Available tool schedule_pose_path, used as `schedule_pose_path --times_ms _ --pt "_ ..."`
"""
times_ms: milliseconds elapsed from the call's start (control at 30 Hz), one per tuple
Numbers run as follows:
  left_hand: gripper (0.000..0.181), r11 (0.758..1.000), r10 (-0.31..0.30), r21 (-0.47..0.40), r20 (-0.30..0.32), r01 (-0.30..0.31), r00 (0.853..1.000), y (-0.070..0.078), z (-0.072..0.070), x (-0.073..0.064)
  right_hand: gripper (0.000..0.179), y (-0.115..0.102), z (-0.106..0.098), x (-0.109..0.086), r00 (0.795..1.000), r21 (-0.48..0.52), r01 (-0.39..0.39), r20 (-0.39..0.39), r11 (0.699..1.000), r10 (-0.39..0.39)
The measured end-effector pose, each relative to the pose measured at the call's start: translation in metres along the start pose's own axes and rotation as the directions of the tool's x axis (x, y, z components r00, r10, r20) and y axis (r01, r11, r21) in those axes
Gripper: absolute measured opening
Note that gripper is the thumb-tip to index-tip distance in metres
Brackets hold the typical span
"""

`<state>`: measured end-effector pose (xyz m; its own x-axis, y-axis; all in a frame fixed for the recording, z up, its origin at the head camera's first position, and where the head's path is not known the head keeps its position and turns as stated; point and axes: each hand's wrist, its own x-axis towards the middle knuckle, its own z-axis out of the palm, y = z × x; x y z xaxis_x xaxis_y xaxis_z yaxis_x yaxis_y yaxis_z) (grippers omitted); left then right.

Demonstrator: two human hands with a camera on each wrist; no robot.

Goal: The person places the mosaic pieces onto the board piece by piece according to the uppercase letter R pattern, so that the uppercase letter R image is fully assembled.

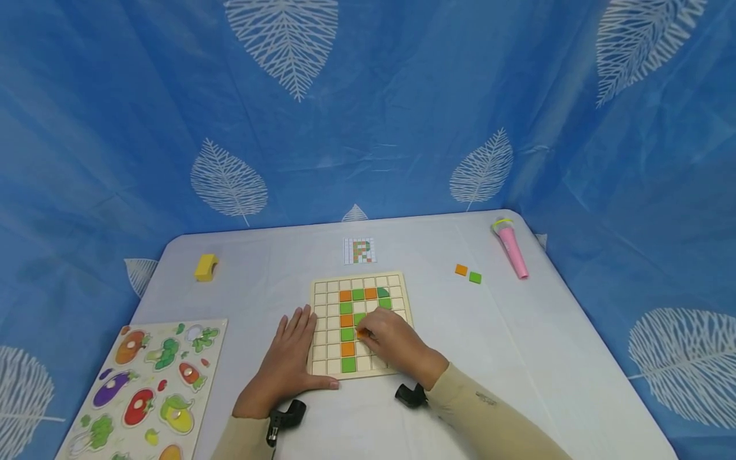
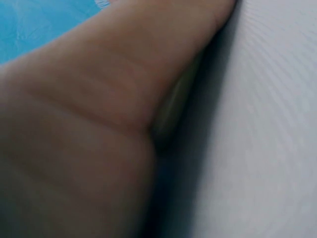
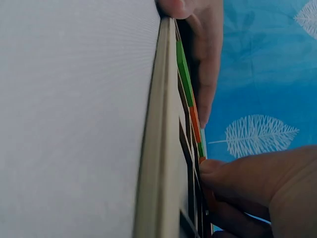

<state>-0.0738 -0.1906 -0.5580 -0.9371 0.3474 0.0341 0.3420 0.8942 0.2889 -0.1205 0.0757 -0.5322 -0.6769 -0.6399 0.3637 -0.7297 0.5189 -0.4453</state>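
Observation:
A square wooden grid board [image 1: 368, 373] lies on the table, with orange and green tiles in some of its cells. My left hand [image 1: 290, 358] rests along the board's left edge, fingers straight and thumb stretched by the near edge. Over the middle of the grid, my right hand [image 1: 398, 344] pinches an orange tile [image 1: 362, 333] between thumb and fingers, to the right of the column of tiles. Its fingers hide some cells. In the right wrist view the board's side [image 3: 161, 148] appears edge-on. The left wrist view is mostly blurred palm and thumb.
A small pattern card [image 1: 360, 251] lies beyond the board. One loose orange tile [image 1: 461, 269] and one green tile [image 1: 475, 278] lie to the right, near a pink toy microphone [image 1: 512, 249]. At left are a yellow block [image 1: 205, 268] and a vegetable puzzle board [image 1: 214, 358].

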Motion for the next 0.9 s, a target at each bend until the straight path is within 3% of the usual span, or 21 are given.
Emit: schedule_pose_path --times_ms 133,467,900 --pt "0.152 1.0 0.005 -0.005 -0.002 -0.005 1.0 0.0004 -0.0011 0.0 0.008 0.0007 0.0022 0.0004 1.0 0.002 0.014 -0.012 1.0 -0.014" --pt "0.151 1.0 0.011 -0.007 -0.023 -0.011 1.0 0.001 -0.0011 -0.0013 0.012 -0.0003 0.0019 0.0007 0.998 0.08 -0.057 0.007 0.995 0.057" --pt "0.151 1.0 0.014 -0.008 -0.008 -0.014 1.0 -0.0006 -0.0006 -0.0009 0.011 0.0005 0.0027 -0.0022 0.998 0.088 -0.055 -0.026 0.995 0.057"
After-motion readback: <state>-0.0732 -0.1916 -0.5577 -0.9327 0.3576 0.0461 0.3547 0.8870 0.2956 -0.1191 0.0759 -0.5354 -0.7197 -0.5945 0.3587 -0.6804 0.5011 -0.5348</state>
